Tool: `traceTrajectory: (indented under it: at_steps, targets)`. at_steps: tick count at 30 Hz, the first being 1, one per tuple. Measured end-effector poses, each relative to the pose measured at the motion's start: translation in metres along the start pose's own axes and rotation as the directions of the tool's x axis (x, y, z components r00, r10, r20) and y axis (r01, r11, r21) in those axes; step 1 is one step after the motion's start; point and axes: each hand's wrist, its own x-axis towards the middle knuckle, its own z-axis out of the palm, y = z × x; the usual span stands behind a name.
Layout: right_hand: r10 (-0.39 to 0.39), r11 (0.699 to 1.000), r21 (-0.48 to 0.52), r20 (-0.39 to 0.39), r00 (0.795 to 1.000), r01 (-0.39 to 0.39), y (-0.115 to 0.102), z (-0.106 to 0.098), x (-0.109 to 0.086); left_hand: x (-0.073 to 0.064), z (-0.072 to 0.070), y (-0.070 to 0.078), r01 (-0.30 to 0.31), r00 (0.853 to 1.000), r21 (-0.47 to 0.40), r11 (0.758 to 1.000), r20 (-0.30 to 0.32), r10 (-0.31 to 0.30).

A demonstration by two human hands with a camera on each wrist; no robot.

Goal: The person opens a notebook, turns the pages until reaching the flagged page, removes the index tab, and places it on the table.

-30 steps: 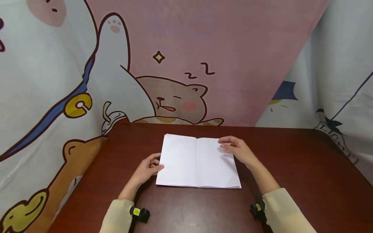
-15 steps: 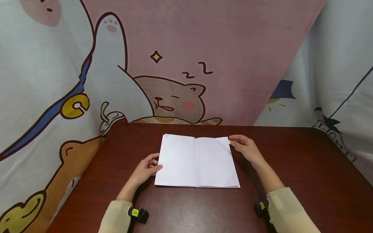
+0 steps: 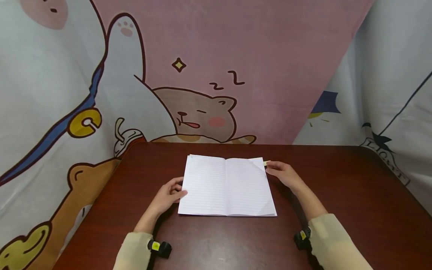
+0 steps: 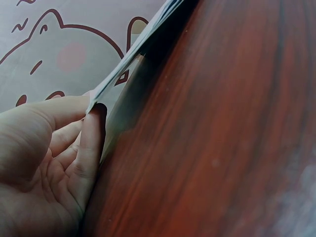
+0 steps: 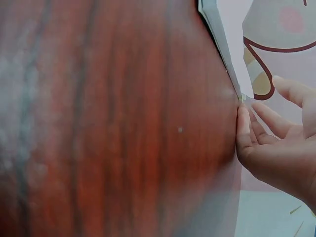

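Note:
An open lined notebook [image 3: 209,187] lies on the table with two blank white pages showing. At its left edge my left hand [image 3: 168,195] pinches the pages, thumb on top and fingers underneath; the left wrist view shows the lifted edge of the notebook [image 4: 118,74] between them. A small pale yellow-green tab [image 3: 266,163] sticks out past the upper right edge. My right hand [image 3: 285,174] is beside that tab, fingertips right at it. In the right wrist view the thumb [image 5: 291,91] stands apart from the loosely bent fingers. The upper right page corner bends up slightly.
The dark reddish-brown table [image 3: 337,195] reaches back to a cartoon-printed cloth [image 3: 270,75]. Each wrist wears a small black camera, the left camera [image 3: 164,249] and the right camera [image 3: 301,240], below pale yellow sleeves.
My right hand has gone from over the right page to just past its upper right edge, where the tab now shows. The left hand keeps its hold on the notebook.

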Motion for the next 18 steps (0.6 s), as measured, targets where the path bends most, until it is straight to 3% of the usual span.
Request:
traceTrajectory:
  at_steps: [5, 12, 18]
  targets:
    - [0.031, 0.997, -0.068, 0.025, 0.999, -0.029, -0.0008, 0.0011, 0.0013, 0.0009, 0.0004, -0.0003, -0.001, 1.000, 0.002, 1.000, -0.004, 0.001]
    - [-0.057, 0.979, -0.191, 0.061, 0.996, 0.068, -0.0013, 0.0037, 0.0057, -0.0004, -0.0008, -0.0016, -0.003, 1.000, 0.011, 1.000, -0.002, 0.003]
    - [-0.009, 0.985, -0.170, 0.044, 0.999, 0.017, -0.0012, 0.0035, 0.0057, -0.0005, -0.0004, 0.0002, 0.000, 1.000, 0.005, 1.000, -0.006, 0.000]
